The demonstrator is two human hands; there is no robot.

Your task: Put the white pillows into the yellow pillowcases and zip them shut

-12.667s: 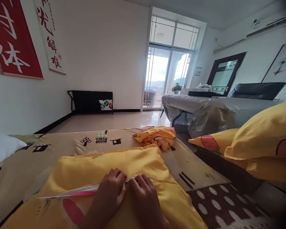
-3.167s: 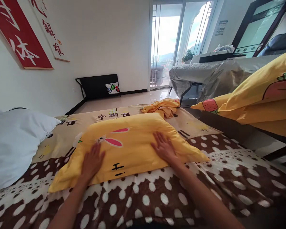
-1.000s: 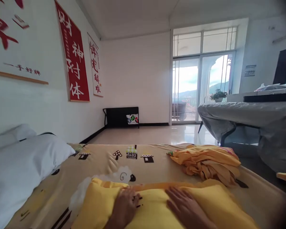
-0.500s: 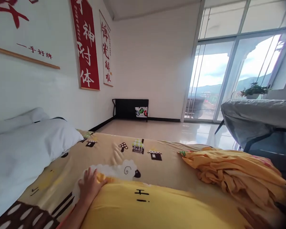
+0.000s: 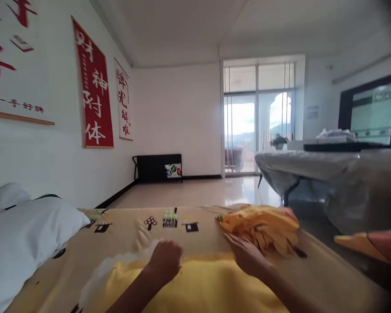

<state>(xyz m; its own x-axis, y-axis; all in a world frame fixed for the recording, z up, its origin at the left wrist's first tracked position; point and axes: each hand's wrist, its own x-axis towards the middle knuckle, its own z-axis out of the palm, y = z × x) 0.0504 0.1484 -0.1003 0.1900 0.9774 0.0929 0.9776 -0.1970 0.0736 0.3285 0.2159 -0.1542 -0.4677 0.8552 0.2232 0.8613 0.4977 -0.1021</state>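
My left hand [image 5: 166, 259] is closed in a fist at the upper edge of a smooth yellow cloth [image 5: 211, 289], which fills the bottom of the view. Whether its fingers grip the cloth is hidden. Over the right part of that edge, my right hand [image 5: 244, 254] reaches with its fingers stretched out, holding nothing visible. Its fingertips are near the lower left of a crumpled orange cloth [image 5: 263, 226]. Beneath everything lies a tan bed sheet [image 5: 117, 239] printed with small houses and a mushroom.
White pillows [image 5: 42, 239] lie at the bed's left, against the wall. Right of the bed stands a table under a grey cover [image 5: 299, 165]. An orange and pink cloth [image 5: 374, 245] is at the right edge. A folded black panel [image 5: 151, 168] leans by the far wall.
My left hand has moved right along the yellow cloth's edge and closed. My right hand has come into view. The camera has turned right and up.
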